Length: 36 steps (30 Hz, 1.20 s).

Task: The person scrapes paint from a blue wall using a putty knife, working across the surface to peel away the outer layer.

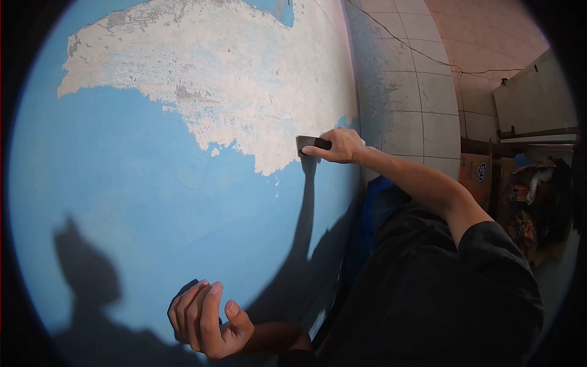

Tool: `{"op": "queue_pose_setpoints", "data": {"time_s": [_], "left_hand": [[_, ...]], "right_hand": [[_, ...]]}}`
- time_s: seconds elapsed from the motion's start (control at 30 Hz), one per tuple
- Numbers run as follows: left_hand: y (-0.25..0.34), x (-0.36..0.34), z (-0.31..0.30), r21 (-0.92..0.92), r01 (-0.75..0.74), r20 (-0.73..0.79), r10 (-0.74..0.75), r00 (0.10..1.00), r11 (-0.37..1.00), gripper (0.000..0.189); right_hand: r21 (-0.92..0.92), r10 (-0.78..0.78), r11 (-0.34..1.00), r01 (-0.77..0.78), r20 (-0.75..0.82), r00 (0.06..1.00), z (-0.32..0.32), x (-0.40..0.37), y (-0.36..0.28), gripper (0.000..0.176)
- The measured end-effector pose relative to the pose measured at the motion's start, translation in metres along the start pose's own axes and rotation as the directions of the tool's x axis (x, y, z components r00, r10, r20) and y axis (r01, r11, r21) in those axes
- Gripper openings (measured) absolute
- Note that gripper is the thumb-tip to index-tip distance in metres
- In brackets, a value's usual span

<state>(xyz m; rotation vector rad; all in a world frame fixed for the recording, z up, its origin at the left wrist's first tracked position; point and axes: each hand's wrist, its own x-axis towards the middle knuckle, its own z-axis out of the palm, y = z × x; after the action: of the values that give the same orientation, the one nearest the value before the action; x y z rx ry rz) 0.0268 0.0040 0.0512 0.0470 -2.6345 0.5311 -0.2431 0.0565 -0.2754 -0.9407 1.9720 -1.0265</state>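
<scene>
My right hand (343,145) grips a paint scraper (305,143) with a dark handle, thumb laid along it. The blade's edge is at the wall, right by the border between the bared whitish patch (244,79) and the blue paint (140,177). Lower in the view, my left hand (211,321) hovers near the blue part of the wall. Its fingers curl loosely and the thumb stands apart, with nothing visible in the palm.
Pale tiles (406,92) run beside the painted wall, crossed by a thin cable (422,54). At the right are a cardboard box (476,174), heaped clutter (526,208) and a pale cabinet-like panel (535,98). Shadows of my head and arm fall on the wall.
</scene>
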Motion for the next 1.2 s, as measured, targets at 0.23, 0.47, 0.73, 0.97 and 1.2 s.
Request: {"op": "queue_pose_setpoints", "data": {"time_s": [0.23,0.47,0.73,0.97,1.2], "left_hand": [[0.003,0.001,0.002,-0.011,0.001,0.027,-0.001,1.0,1.0,0.017],[0.001,-0.001,0.001,0.016,0.009,0.004,-0.009,1.0,1.0,0.018],[0.003,-0.001,0.002,0.026,0.03,-0.002,-0.03,1.0,0.999,0.018],[0.005,-0.003,-0.001,0.024,0.042,0.001,-0.042,0.999,0.999,0.015],[0.01,-0.001,0.005,0.125,0.092,-0.03,-0.089,0.996,0.988,0.014]], "right_hand": [[0.088,0.039,0.996,-0.034,-0.051,0.998,0.003,-0.009,-0.024,0.086],[0.115,0.095,0.989,-0.091,-0.023,0.995,0.011,0.001,0.008,0.086],[0.188,0.036,0.982,-0.028,-0.037,0.999,0.021,0.015,0.009,0.086],[0.224,0.049,0.973,-0.051,0.017,0.999,0.001,0.0,-0.012,0.084],[0.018,0.09,0.996,-0.092,0.088,0.992,-0.012,-0.04,0.053,0.044]]}}
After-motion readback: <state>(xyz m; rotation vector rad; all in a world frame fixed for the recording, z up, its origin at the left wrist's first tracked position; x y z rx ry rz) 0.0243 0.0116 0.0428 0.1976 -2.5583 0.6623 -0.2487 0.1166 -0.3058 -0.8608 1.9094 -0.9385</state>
